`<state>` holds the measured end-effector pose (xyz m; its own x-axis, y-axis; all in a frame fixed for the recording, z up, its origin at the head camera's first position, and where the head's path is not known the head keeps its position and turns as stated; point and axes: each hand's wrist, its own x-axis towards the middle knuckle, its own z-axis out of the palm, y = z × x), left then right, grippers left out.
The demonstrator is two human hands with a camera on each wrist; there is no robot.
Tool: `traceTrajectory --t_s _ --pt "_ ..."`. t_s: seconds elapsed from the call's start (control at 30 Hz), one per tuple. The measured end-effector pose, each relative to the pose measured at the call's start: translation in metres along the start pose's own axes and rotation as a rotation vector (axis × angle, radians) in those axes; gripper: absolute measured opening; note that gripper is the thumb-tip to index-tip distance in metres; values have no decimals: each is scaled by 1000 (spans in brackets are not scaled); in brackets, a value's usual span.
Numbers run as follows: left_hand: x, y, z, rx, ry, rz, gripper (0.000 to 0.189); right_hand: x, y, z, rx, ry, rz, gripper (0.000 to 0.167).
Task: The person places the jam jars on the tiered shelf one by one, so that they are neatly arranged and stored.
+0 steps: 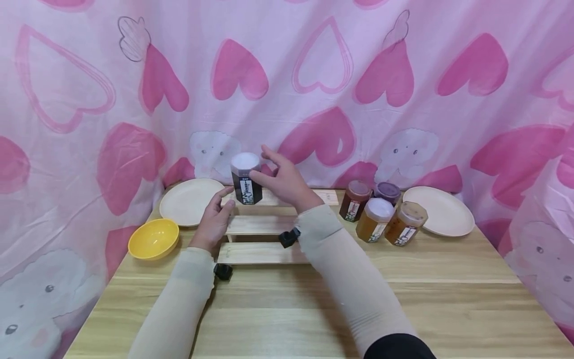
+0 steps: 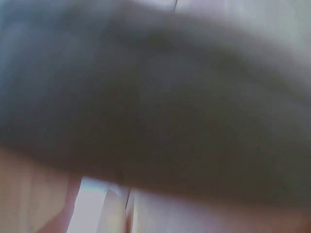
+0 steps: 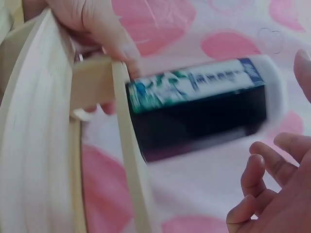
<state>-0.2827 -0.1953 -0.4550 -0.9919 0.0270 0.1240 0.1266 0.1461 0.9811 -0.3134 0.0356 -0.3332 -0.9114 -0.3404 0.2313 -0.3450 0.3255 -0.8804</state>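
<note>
A dark hexagonal jar [image 1: 246, 187] with a white lid and a white label stands on the top step of a three-step wooden rack [image 1: 264, 253]. My right hand [image 1: 289, 182] is spread beside the lid, its thumb overlapping the jar in the head view. In the right wrist view a gap shows between those fingers [image 3: 277, 162] and the jar [image 3: 204, 114]. My left hand [image 1: 213, 222] grips the left end of the rack's top step, close to the jar's base. A dark blur fills most of the left wrist view.
Several hexagonal jars [image 1: 377, 214] with red, purple and amber contents stand together right of the rack. Behind them lies a white plate [image 1: 448, 212]. Another white plate [image 1: 190, 199] and a yellow bowl [image 1: 154, 240] sit at the left. A pink heart-patterned curtain [image 1: 278, 109] hangs behind the table.
</note>
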Motion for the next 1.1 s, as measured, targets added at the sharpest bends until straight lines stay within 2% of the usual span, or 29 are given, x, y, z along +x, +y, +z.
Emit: traceTrajectory --t_s 0.2,0.37,0.5,0.67,0.87,1.1 --pt "-1 -3 -1 15 21 -27 48 -30 9 -39 -71 22 -18 78" --pt "-2 -2 -1 9 24 -51 50 -60 14 -78 -172 -5 -40 66" --pt "-1 -2 0 5 13 -38 51 -80 16 -106 -227 -7 -45 63" --pt "-1 1 2 13 10 -12 51 -101 16 -134 -235 20 -42 60" --pt "-1 2 2 18 16 -9 50 -120 18 -158 -213 87 -29 59" --pt "-1 1 1 27 9 -10 52 -135 30 -169 -177 149 -13 55"
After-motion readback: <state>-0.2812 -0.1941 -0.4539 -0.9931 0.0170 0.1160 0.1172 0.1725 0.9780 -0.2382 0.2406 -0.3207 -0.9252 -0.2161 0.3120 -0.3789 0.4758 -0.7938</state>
